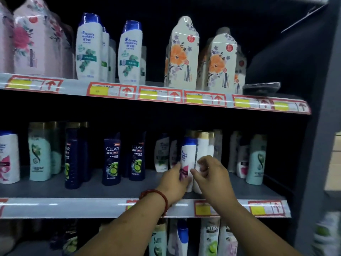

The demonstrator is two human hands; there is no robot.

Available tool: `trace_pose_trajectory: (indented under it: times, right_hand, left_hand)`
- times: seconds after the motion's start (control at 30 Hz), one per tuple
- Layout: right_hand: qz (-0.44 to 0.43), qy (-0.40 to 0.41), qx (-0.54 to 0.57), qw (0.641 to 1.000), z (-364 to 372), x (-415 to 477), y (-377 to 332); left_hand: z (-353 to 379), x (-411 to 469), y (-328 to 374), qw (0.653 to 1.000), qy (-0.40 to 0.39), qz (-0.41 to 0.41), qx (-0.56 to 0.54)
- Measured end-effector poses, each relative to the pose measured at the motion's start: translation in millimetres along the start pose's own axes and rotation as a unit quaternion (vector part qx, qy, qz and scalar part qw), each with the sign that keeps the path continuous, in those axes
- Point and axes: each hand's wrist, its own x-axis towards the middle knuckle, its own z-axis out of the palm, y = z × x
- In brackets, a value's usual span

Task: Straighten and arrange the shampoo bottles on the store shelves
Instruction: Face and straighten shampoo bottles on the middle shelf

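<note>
The blue-capped white bottle [188,154] stands upright on the middle shelf [110,189], long axis vertical, label facing the aisle. It is probably stiff, slick plastic (weighty if full), best held at the waist. The left hand [172,179] wraps its lower body. The right hand [210,172] curls beside it, and I cannot tell whether it holds anything.

Landmark: front bottle [188,156], upright on middle shelf [92,189].
- Left hand [173,180]: gripping its left side.
- Right hand [212,174]: just right, before neighbour bottle [203,145].
- Paired bottles [112,159]: left, well apart, same shelf.
- Back bottles [162,152]: behind, left.
- End bottle [256,159]: far right.
- Packs [182,56]: above, on upper shelf [156,84].
- Phone [261,88]: above right, flat on upper shelf.
- Lower bottles [182,235]: below.
</note>
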Motion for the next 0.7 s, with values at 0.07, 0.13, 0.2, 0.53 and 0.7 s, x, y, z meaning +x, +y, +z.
trace_pose_trajectory:
  times: [0.07,0.13,0.2,0.53,0.7]
  right_hand:
    - [-0.002,-0.003,-0.004,1.000,-1,1,3]
    - [0.002,-0.002,-0.011,1.000,-2,3,6]
    - [0.016,0.004,-0.011,1.000,-3,4,10]
    - [0.002,0.007,0.061,0.998,13,0,-14]
    - [0.073,-0.125,0.107,0.984,56,19,-23]
  left_hand:
    - [11,4,1,0.999,0.023,0.005,-0.022]
    - [18,5,5,0.999,0.025,0.015,-0.033]
    - [22,6,9,0.999,0.026,0.022,-0.033]
    - [-7,21,-8,0.999,-0.006,-0.049,0.014]
    - [-22,45,-36,0.994,0.001,-0.099,-0.048]
